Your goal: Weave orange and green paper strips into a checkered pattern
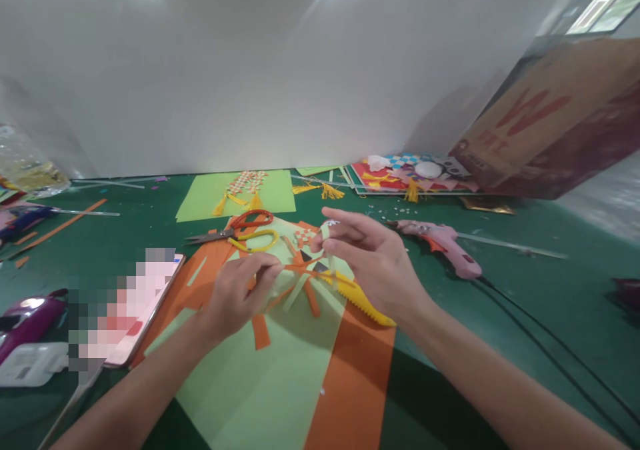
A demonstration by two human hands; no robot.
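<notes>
My left hand (245,287) pinches the end of an orange paper strip, part of a small weave of orange and pale green paper strips (309,283) held above the green sheet. Between the thumb and fingers of my right hand (377,257) is a bent pale green paper strip (327,233) at the other side of the weave. Just under the right hand lies a yellow craft knife (367,302). Scissors (253,229) with red and yellow handles rest behind my left hand. Beneath everything are a pale green paper sheet (255,390) and an orange sheet (357,377).
A pink glue gun (447,243) with a cord lies to the right. On the left are a phone (140,310) and a purple object (33,320). Woven paper with yellow tassels (247,187) lies at the back. A paper bag (560,117) leans at the right.
</notes>
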